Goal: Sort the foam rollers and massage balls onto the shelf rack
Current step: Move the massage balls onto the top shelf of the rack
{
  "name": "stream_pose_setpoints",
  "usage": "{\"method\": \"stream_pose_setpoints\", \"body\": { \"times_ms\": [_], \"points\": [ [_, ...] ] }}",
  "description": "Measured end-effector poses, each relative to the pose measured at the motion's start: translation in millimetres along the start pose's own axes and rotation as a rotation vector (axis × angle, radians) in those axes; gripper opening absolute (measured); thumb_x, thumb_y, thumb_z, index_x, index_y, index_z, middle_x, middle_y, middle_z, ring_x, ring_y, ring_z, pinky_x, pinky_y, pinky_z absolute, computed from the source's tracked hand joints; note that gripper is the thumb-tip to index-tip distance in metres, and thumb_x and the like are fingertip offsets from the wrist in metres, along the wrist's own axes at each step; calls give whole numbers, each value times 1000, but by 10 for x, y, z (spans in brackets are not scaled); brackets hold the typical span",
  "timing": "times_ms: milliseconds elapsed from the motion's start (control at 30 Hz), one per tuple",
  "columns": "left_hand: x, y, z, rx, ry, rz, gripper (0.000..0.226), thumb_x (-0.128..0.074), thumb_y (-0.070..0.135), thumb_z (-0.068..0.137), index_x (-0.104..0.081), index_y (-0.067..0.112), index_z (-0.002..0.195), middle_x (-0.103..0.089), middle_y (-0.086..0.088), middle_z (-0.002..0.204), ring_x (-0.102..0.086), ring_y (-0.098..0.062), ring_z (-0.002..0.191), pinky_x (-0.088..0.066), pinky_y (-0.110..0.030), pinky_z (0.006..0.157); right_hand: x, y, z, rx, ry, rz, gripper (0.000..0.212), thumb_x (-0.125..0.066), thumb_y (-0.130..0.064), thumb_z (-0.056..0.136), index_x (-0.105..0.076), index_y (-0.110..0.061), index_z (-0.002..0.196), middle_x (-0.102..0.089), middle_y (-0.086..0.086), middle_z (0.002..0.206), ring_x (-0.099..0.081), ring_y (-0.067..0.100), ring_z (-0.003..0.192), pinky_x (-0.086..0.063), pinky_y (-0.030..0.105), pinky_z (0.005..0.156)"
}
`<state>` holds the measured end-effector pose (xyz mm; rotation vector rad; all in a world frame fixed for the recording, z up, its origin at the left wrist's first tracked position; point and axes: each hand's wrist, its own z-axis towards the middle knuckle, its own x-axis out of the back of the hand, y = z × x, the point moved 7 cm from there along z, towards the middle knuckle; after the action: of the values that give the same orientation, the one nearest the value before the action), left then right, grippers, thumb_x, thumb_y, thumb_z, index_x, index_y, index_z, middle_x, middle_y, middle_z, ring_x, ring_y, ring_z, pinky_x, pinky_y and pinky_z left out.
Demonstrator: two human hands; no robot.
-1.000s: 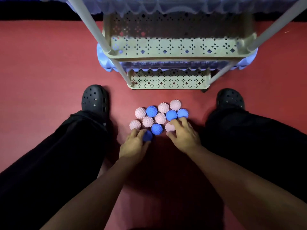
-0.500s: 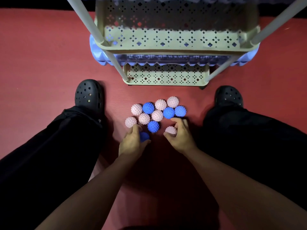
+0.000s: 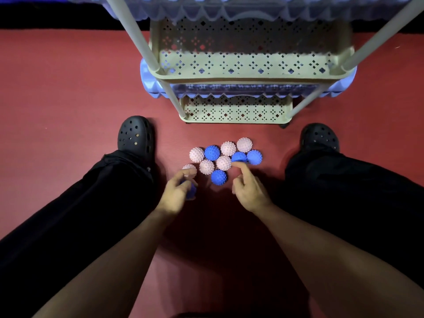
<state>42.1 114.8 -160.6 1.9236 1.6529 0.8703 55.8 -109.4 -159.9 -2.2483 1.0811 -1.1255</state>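
No writing or brand shows anywhere that I can read. On the left, my left shoe (image 3: pixel 135 134), a black clog with holes, is planted on the red floor mat (image 3: pixel 68 88), my dark trouser leg running down from it. My left hand (image 3: pixel 175 193) is low over the mat, fingers curled around a blue spiky ball (image 3: pixel 191 191) that peeks out at its right edge; the hand is blurred. A pink ball (image 3: pixel 188 167) sits just beyond my left fingertips, partly hidden by them.

Middle now: the cluster of massage balls (image 3: pixel 223 158) lies on the mat between my feet, pink and blue packed together and touching. The nearest blue one (image 3: pixel 219 177) sits between my two hands. Behind the cluster stands the shelf rack (image 3: pixel 238 65), cream perforated trays on pale poles, with a pale blue foam roller (image 3: pixel 151 83) lying across a lower tier, both ends sticking out past the frame. Another ridged roller (image 3: pixel 252 8) fills the top edge of view.

My right hand (image 3: pixel 249 191) hovers at the near right of the cluster, index finger reaching to a blue ball (image 3: pixel 238 156), the other fingers curled; whether it holds anything I cannot tell. Far right, my right shoe (image 3: pixel 320 138).
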Motion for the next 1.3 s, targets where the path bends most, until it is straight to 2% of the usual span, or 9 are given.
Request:
{"method": "stream_pose_setpoints", "body": {
  "times_ms": [100, 267, 500, 733, 800, 900, 1033, 1167, 1300],
  "points": [
    [137, -10, 81, 6, 126, 144, 9, -65, 30, 97, -67, 25, 105, -68, 0, 78, -62, -18, 64, -54, -34, 68, -127, -94, 70, 29, -121, -274, 52, -49, -58, 95, -33, -53, 144, -73, -1, 110, -64, 34, 112, -49, 43, 97],
    [290, 30, 173, -109, 268, 604, 48, -72, 55, 83, -51, 40, 123, -68, 10, 85, -68, -22, 84, -53, -35, 78, -309, -62, 158, 90, -252, -481, 59, -54, -60, 93, -26, -55, 145, -47, -6, 147, -57, 34, 125, -45, 46, 100],
    [220, -11, 415, -126, 140, 819, 70, -75, 54, 75, -39, 48, 135, -56, 5, 130, -66, -32, 106, -54, -46, 89, -242, 49, 193, 12, -141, -436, 46, -67, -60, 82, -34, -35, 100, -56, -3, 120, -63, 36, 100, -46, 43, 84],
    [210, 57, 505, -45, 75, 849, 66, -76, 49, 75, -49, 39, 134, -60, 1, 124, -64, -30, 110, -52, -43, 93, -133, 141, 97, -58, -141, -164, 59, -71, -49, 84, -45, -28, 132, -57, -2, 130, -58, 24, 116, -47, 41, 99],
    [232, 72, 423, -33, 36, 868, 60, -75, 50, 79, -54, 33, 132, -52, -3, 116, -63, -28, 107, -50, -40, 97, -91, 156, 63, -79, -143, -62, 37, -70, -44, 87, -60, -20, 115, -62, 0, 110, -61, 19, 98, -49, 35, 89],
    [283, 259, 237, -54, 8, 722, 49, -76, 48, 84, -64, 21, 123, -59, -5, 98, -61, -19, 97, -49, -29, 93, 44, 6, -67, -147, -177, 129, 32, -62, -41, 96, -57, -18, 74, -56, -2, 68, -52, 13, 63, -42, 31, 67],
    [292, 650, -177, 43, -55, 358, 43, -72, 47, 88, -65, 8, 106, -65, -6, 70, -56, -15, 59, -48, -29, 65, 264, -316, -438, -359, -243, 694, 26, -55, -45, 101, -63, -23, 111, -63, 2, 86, -56, 16, 72, -46, 31, 69],
    [239, 1176, -726, 125, -160, -15, 55, -71, 46, 89, -57, 7, 125, -70, -7, 94, -68, -18, 74, -58, -35, 71, 625, -923, -963, -357, -375, 940, 35, -46, -50, 103, -59, -18, 112, -54, 3, 83, -48, 17, 68, -42, 33, 66],
    [270, 1972, -1417, 47, -239, -71, 63, -69, 69, 74, -60, 26, 119, -71, -3, 87, -73, -21, 74, -59, -35, 59, 1188, -1626, -1422, -257, -349, 1018, 44, -42, -47, 104, -58, -9, 120, -59, 14, 104, -55, 28, 91, -47, 42, 81]
  ]
}}
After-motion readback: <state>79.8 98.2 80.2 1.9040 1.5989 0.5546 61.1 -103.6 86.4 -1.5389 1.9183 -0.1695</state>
